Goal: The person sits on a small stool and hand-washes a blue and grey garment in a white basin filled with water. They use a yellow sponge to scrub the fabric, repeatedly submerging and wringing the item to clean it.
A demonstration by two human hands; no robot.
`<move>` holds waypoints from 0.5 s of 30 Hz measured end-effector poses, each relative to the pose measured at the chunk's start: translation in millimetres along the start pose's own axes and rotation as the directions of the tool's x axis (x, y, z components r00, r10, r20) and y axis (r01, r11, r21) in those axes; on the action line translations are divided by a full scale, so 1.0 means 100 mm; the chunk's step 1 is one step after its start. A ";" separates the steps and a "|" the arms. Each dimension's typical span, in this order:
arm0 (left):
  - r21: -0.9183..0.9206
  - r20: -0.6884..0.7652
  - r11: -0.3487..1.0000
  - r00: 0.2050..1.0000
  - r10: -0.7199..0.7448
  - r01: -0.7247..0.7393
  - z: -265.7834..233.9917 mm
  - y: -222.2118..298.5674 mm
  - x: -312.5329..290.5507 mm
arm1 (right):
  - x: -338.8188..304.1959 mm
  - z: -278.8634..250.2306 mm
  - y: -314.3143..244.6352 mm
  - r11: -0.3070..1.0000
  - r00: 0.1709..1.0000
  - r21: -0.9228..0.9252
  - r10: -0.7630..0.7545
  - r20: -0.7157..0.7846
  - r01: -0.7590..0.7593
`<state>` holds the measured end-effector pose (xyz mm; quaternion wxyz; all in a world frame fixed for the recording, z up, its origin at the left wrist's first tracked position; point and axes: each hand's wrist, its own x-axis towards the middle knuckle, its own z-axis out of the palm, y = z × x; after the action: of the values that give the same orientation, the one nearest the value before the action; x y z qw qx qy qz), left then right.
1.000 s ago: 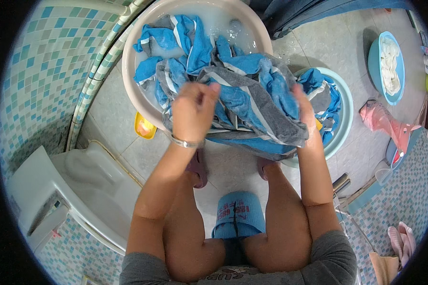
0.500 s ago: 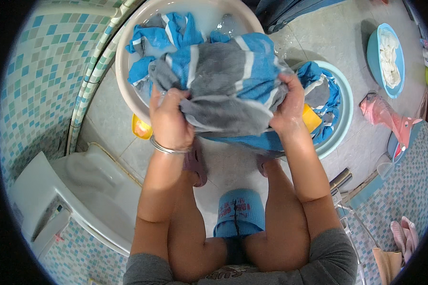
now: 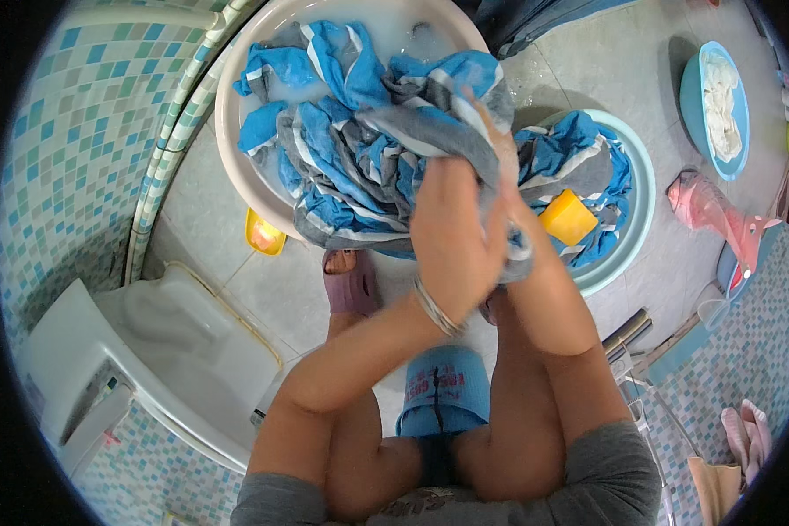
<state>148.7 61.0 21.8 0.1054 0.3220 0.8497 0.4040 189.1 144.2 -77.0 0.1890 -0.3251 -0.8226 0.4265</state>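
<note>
A wet cloth with blue, grey and white stripes (image 3: 351,162) lies bunched over the near side of a large pale pink basin (image 3: 229,131) of cloudy water. My left hand (image 3: 454,223), with bracelets at the wrist, is closed around a gathered part of it at the basin's right side. Just beyond, my right hand (image 3: 498,153) grips the same bunch, its fingers smeared by motion and partly behind the cloth. To the right, more striped cloth (image 3: 579,162) fills a light blue basin (image 3: 645,188), with a yellow block (image 3: 569,217) resting on top.
A small yellow dish (image 3: 252,232) sits on the floor beside the pink basin. Farther right stand a blue basin (image 3: 688,110) of white cloth and a pink plastic item (image 3: 710,210). A white tub-like fixture (image 3: 184,324) is at left; a blue bucket (image 3: 447,386) is between my legs.
The cloth was held up and spread between both hands; now it is lowered and bunched. My left hand has moved right, close to my right hand. The yellow block is now fully visible.
</note>
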 end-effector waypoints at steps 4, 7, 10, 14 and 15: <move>-0.258 0.076 0.896 0.932 -0.354 0.361 -0.08 -0.49 0.47 | -0.17 -0.09 -0.80 0.612 0.818 0.599 0.560 0.132 -0.516; -0.272 -0.088 0.930 0.956 -0.280 0.247 0.05 -0.64 0.25 | -0.12 -0.15 -0.78 0.656 0.858 0.593 0.500 0.121 -0.466; -0.090 -0.088 0.995 0.995 -0.043 0.035 -0.04 -0.17 -0.10 | -0.05 -0.20 -0.54 0.841 0.945 0.432 0.277 0.173 -0.326; -0.146 -0.036 0.950 0.958 -0.284 0.276 -0.02 -0.87 0.27 | -0.23 -0.35 -0.86 0.594 0.804 0.548 0.366 0.468 -0.589; -0.288 0.033 0.796 0.836 -0.548 0.533 -0.13 -1.01 0.31 | -0.30 -0.39 -0.90 0.647 0.815 0.531 0.270 0.512 -0.547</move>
<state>72.3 26.0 -43.5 0.2393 0.0370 0.8412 0.4834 199.9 108.1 17.8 0.0204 -0.3269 -0.5413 0.7744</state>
